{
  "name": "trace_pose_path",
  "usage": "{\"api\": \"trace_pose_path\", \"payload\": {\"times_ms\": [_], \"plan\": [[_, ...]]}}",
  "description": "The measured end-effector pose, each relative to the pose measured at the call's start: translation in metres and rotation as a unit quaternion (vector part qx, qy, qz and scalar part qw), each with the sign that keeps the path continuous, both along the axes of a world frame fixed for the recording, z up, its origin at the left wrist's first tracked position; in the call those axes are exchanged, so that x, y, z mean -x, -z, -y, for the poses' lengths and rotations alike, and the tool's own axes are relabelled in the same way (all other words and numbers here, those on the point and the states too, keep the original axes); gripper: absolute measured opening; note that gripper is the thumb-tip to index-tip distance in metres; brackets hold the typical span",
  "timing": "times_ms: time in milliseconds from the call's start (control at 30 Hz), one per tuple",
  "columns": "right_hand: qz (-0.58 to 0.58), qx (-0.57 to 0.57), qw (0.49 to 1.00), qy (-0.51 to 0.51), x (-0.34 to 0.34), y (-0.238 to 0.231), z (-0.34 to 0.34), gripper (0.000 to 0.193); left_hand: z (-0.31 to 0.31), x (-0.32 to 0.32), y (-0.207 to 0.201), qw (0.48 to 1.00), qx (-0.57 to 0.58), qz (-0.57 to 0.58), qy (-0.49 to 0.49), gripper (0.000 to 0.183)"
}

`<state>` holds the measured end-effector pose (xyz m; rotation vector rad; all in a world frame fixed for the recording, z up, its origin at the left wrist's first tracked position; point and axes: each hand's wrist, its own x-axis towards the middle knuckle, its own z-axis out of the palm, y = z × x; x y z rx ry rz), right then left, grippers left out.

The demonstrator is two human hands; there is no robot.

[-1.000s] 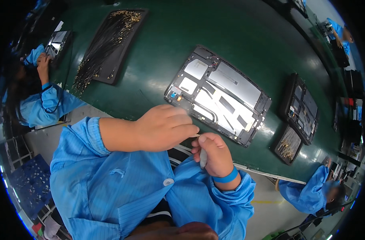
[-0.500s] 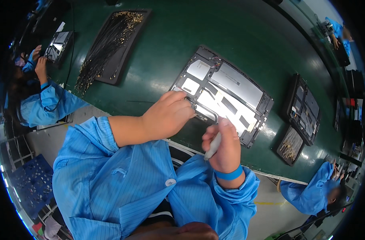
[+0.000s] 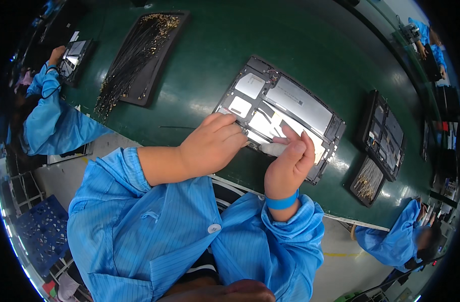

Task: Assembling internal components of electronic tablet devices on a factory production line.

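Note:
An opened tablet-like device (image 3: pixel 300 103) lies tilted on the green bench, its silver battery panels and black frame exposed. My left hand (image 3: pixel 212 146) is closed at the device's near left edge, fingers pinched together. From under that hand a thin black cable (image 3: pixel 175 127) sticks out to the left; the pinched part is hidden by the fingers. My right hand (image 3: pixel 289 166) grips a whitish pen-shaped tool (image 3: pixel 274 149), with some fingers raised over the device. The tool's narrow end points left, close to my left fingertips.
At the far left stands a black tray (image 3: pixel 162 65) heaped with black cables with gold-coloured ends. Another opened device (image 3: pixel 383 133) rests on the right, beside a small tray of cables (image 3: pixel 366 183). Co-workers in blue sit at both sides; one works on a device (image 3: pixel 75 58).
My right hand has turned the pen-shaped tool from pointing toward me to pointing left at my left fingertips, and some fingers have lifted. My left hand has barely moved.

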<state>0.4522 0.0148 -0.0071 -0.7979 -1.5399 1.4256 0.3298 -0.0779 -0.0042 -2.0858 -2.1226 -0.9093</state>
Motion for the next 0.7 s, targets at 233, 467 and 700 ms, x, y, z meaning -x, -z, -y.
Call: {"api": "trace_pose_path", "payload": {"times_ms": [233, 467, 700], "plan": [[0.02, -0.028, 0.999, -0.003, 0.004, 0.001, 0.002, 0.027, 0.0, 0.001, 0.0, 1.0, 0.007, -0.002, 0.004, 0.023], [0.012, -0.042, 0.999, -0.007, 0.003, 0.002, 0.0, 0.027, 0.0, 0.001, -0.001, 1.0, 0.007, 0.007, 0.005, 0.023], [0.199, -0.191, 0.951, -0.143, 0.01, -0.028, -0.008, 0.015, 0.0, 0.003, -0.001, 1.0, 0.013, 0.004, 0.011, 0.022]]}}
